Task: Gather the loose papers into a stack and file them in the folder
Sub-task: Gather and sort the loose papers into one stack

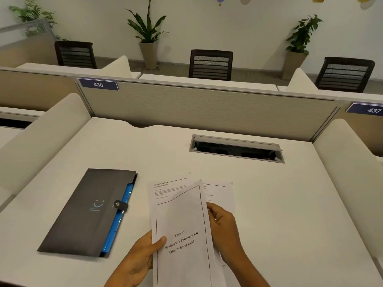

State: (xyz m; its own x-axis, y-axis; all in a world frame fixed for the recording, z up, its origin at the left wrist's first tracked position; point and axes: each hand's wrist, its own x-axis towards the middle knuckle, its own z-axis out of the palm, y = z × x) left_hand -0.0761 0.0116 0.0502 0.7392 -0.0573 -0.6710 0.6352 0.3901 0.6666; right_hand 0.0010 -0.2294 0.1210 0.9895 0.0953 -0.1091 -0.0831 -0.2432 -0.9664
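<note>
Printed white paper sheets [182, 224], fanned and uneven, are pinched at their lower left edge by the left hand [141, 257], while the right hand [223, 226] closes on their right edge. Beside them on the white desk [290, 204] lies the dark grey snap-tab folder [87, 210], still fastened. Unsquared, those splayed corners could snag or crease when filed.

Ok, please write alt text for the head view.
Two hands, left and right, hold fanned papers above a white desk. A closed dark folder lies to their left.
</note>
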